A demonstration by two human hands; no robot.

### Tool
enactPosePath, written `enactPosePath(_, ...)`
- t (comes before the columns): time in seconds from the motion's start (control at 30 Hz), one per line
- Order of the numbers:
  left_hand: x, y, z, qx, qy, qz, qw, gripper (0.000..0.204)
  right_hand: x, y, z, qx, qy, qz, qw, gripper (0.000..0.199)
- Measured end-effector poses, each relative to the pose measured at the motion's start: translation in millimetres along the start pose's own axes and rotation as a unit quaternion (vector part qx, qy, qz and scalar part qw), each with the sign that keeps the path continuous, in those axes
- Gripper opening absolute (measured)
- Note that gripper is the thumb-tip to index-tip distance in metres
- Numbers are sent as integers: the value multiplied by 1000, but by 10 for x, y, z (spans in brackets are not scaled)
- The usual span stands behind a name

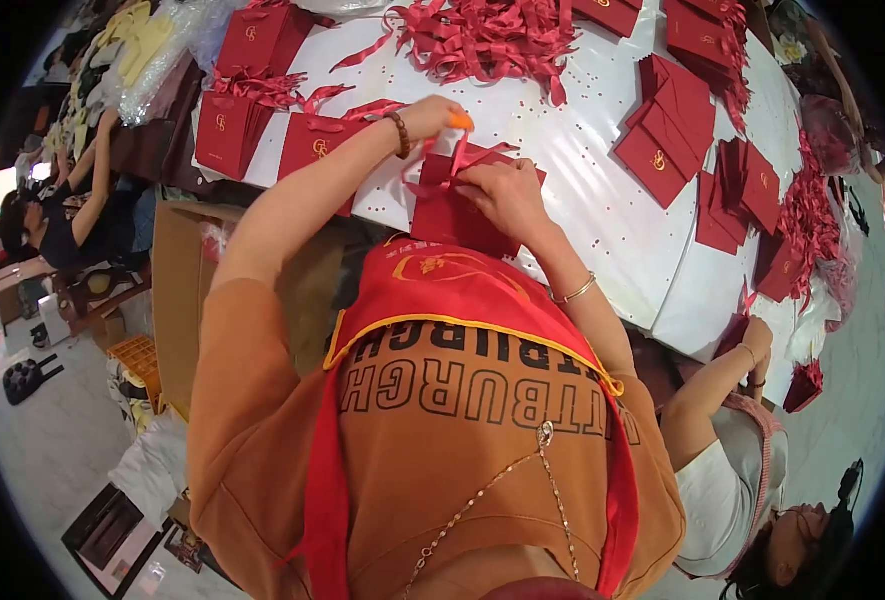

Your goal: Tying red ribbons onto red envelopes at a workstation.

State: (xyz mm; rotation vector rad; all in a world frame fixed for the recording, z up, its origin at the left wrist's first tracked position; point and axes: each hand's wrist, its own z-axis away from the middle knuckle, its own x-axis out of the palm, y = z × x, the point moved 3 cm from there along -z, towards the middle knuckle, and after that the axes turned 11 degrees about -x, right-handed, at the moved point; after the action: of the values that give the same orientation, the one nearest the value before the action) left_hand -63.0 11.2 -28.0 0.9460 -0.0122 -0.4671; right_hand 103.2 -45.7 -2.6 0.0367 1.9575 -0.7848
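Note:
In front of me, at the table's near edge, lies a small red paper bag (452,222) with a red ribbon (459,158) at its top. My left hand (430,120) is closed above the bag, pinching the ribbon, with an orange cover on one fingertip. Over the bag's right side, my right hand (507,196) is closed too, its thumb and fingertips pinching the ribbon. Left of my hands, another red bag (307,140) sits partly behind my left forearm.
A heap of red ribbons (482,40) lies at the back of the white table (587,150). Stacked red bags (667,135) stand right; more bags (224,135) stand left. An open cardboard box (182,290) is below the left edge. A co-worker's hand (757,340) works at right.

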Motion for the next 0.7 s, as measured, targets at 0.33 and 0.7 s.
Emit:
enactPosePath(0.33, -232, -406, -176, -97, 295, -350, 884, 34, 222, 372, -84, 86, -98, 81, 988, 24)
enactPosePath(0.7, -317, -67, 120, 88, 163, 142, 972, 2, 197, 150, 153, 105, 74, 144, 981, 42)
